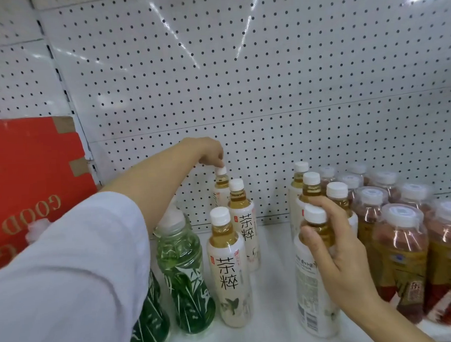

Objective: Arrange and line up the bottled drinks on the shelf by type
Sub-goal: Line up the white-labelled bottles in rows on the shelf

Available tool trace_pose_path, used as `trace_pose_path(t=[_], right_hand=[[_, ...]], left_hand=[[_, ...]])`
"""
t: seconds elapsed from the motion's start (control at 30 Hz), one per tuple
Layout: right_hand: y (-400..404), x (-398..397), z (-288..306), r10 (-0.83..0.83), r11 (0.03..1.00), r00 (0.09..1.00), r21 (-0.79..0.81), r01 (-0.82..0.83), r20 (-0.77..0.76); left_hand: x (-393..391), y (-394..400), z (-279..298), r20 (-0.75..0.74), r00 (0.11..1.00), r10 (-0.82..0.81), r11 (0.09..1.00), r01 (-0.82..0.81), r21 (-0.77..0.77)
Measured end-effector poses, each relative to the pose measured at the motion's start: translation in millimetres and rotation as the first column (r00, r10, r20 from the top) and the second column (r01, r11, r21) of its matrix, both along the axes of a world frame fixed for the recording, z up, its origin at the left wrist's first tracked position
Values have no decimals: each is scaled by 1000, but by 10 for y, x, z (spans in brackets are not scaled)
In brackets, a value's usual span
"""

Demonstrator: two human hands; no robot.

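A row of three white-labelled tea bottles runs back from the shelf front, the nearest one [231, 270] facing me. My left hand [209, 150] reaches to the rear bottle [221, 185] and pinches its white cap. My right hand [338, 246] grips the neck of another white tea bottle [313, 297] at the front of a second row, its label turned away. Behind it stand more of the same tea [311, 190]. Green bamboo-print bottles [184, 272] stand to the left, partly hidden by my white sleeve.
Several red-and-gold bottles [401, 255] with sealed caps crowd the right side. A red cardboard box [34, 181] stands on the left. The white shelf floor [275, 286] shows between the two tea rows. A pegboard wall [240, 78] closes the back.
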State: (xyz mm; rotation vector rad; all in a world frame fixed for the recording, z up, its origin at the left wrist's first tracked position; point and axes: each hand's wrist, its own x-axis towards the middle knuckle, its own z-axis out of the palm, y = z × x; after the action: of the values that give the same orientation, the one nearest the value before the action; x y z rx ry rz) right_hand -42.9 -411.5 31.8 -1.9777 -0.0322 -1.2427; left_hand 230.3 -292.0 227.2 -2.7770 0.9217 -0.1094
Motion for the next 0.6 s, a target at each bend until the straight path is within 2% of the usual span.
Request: trace_pose_path(t=[0.07, 0.2, 0.4, 0.6], right_hand=[[-4, 1, 2, -1, 1000, 1000, -8, 1, 1], [7, -9, 9, 10, 1000, 1000, 0, -10, 4], [-8, 20, 0, -7, 1000, 1000, 1, 7, 18], [36, 5, -5, -43, 999, 999, -5, 43, 22]], left_hand=[[103, -33, -74, -48, 996, 70, 995, -66, 80], [165, -164, -233, -260, 965, 33, 998, -47, -49], [153, -243, -186, -224, 972, -64, 997, 54, -52], [108, -198, 142, -166, 980, -111, 973, 73, -218]])
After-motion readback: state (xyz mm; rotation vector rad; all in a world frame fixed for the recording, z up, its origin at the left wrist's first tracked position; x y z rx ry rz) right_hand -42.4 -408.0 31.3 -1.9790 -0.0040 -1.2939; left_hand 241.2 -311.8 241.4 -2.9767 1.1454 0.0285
